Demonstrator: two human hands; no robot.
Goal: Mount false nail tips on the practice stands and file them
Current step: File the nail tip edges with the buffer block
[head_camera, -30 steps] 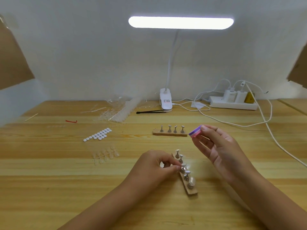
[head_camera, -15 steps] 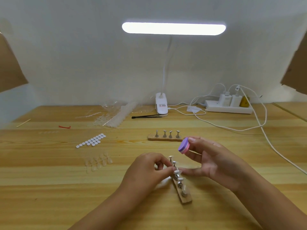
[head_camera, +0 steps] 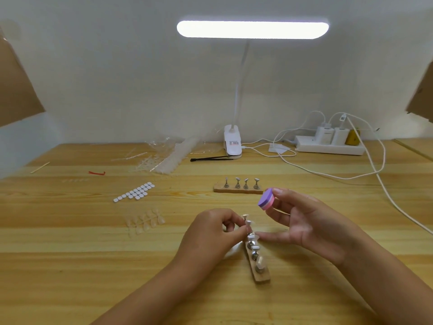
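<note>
Closest to the camera, a short wooden strip carrying a row of small metal practice stands (head_camera: 259, 274) lies on the light wooden surface (head_camera: 93, 266), running away from the viewer. Its nearest stand has a clear false nail tip (head_camera: 260, 262) on top; can't tell what the others carry.

The left hand (head_camera: 210, 233) comes in from the strip's left and pinches a stand about midway along it with thumb and fingertips. The right hand (head_camera: 309, 221) is on the strip's right. It grips a small purple-and-pink buffer block (head_camera: 266, 202) between thumb and forefinger, held above the strip's far end, and a lower finger reaches to just beside the pinched stand.

Left of the strip is a loose bunch of clear nail tips (head_camera: 145, 221), and further back a sheet of white oval adhesive tabs (head_camera: 136, 193). Beyond the strip, a second wooden strip with four metal stands (head_camera: 237, 188) lies crosswise. Way behind the strip are black tweezers (head_camera: 210, 158), a white clip-on lamp (head_camera: 232, 144) and, back right, a white power strip (head_camera: 328, 148).
</note>
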